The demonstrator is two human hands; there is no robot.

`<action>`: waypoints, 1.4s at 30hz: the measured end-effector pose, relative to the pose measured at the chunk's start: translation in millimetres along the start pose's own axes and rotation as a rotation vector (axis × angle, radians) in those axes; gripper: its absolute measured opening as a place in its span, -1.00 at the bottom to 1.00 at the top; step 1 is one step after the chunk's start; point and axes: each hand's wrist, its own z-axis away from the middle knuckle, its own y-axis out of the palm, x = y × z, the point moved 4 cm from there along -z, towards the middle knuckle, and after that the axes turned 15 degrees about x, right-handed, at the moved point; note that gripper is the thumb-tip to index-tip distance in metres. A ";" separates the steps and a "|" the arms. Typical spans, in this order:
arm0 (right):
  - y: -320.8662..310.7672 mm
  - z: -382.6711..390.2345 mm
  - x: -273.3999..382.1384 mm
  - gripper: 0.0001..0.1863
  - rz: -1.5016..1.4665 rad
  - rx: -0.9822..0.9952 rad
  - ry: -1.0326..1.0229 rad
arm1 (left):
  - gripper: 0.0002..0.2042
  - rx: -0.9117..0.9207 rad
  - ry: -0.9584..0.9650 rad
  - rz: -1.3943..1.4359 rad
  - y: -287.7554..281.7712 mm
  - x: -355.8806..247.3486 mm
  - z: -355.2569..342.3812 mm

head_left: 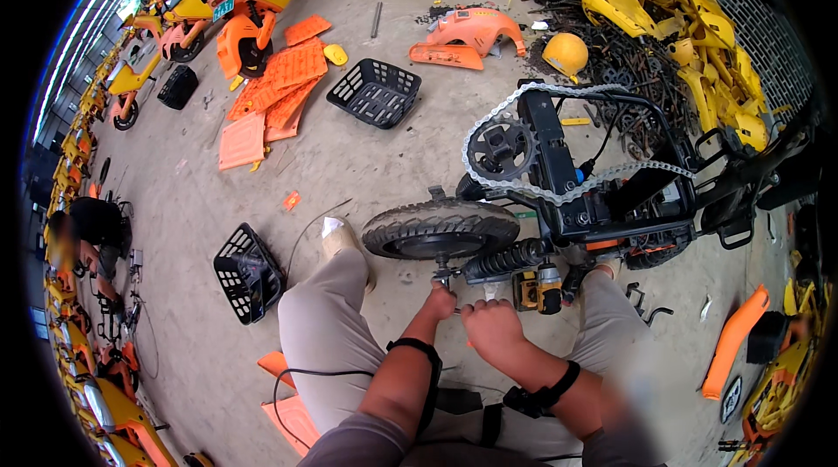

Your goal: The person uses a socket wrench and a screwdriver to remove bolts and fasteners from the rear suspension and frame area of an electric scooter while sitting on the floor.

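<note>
A stripped electric bike frame point(602, 161) lies on its side before me, a loose chain point(476, 131) draped over it. Its black-tyred wheel point(441, 231) points toward me, with the axle end point(443, 273) just beyond my left hand point(441, 302). The fingers of that hand are closed at the axle, and what they pinch is mostly hidden. Close beside it, my right hand point(491, 326) is a fist; a slim metal piece, perhaps a wrench handle, shows between both hands. Right of them, a yellow-and-black cordless drill point(539, 291) rests by the coil shock absorber point(506, 259).
Black plastic baskets point(375, 93) stand on the concrete floor, one point(247, 273) left of my leg. Orange panels point(279, 83) lie farther off. Yellow body parts point(711, 57) and dark metal scraps point(628, 74) are heaped at the far right. A person point(92, 236) crouches at far left.
</note>
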 end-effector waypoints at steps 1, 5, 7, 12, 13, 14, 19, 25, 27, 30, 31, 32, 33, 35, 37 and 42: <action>-5.1 4.7 3.9 -0.89 0.034 -0.083 -0.033 | -0.51 -0.018 -0.012 0.142 3.3 4.0 -4.5; -19.0 9.5 3.9 -0.89 0.006 -0.135 -0.067 | -0.50 -0.099 0.022 0.331 32.8 41.9 -31.1; -17.2 7.7 -4.8 -0.87 -0.041 -0.129 -0.046 | -0.48 -0.162 0.071 0.627 38.7 43.2 -35.4; -8.3 2.3 -15.0 -0.87 -0.236 0.065 -0.015 | -0.38 -0.182 -0.209 1.117 27.2 29.8 -0.9; -5.0 3.9 -22.1 -0.86 -0.257 0.069 -0.007 | -0.35 -0.132 -0.291 1.192 16.8 12.7 11.0; -3.8 5.8 -26.8 -0.86 -0.272 0.070 -0.003 | -0.36 0.063 -0.281 1.240 11.9 3.9 16.2; -14.5 5.9 -17.0 -0.82 -0.255 -0.042 -0.097 | -0.58 0.039 -0.230 1.727 21.9 1.0 21.9; -10.4 8.5 -6.6 -0.76 -0.224 -0.037 -0.126 | -0.63 -0.045 -0.347 1.803 25.1 0.4 24.1; -5.9 10.5 -17.1 -0.76 -0.236 -0.023 -0.098 | -0.65 -0.099 -0.366 1.772 16.5 -25.0 30.0; -2.4 9.1 -30.5 -0.73 -0.214 0.050 -0.030 | -0.62 -0.212 -0.301 1.713 -7.3 -44.7 45.8; -1.8 6.4 -31.8 -0.73 -0.211 0.037 -0.029 | -0.60 -0.160 -0.352 1.603 -12.0 -45.6 54.4; 2.0 4.3 -32.7 -0.72 -0.210 0.056 -0.022 | -0.58 -0.108 -0.405 1.497 -14.6 -48.9 61.9; 4.1 2.6 -33.5 -0.71 -0.207 0.076 -0.015 | -0.58 -0.114 -0.399 1.496 -20.8 -53.2 66.0; -4.6 7.4 -32.0 -0.70 -0.232 0.088 0.001 | -0.57 -0.029 -0.415 1.328 -25.8 -69.4 80.9; -10.4 12.4 -31.0 -0.69 -0.250 0.096 0.017 | -0.55 0.049 -0.419 1.159 -38.9 -83.2 95.7; -8.6 9.2 -34.6 -0.69 -0.227 0.287 0.045 | -0.53 0.212 -0.326 0.776 -72.7 -106.7 115.6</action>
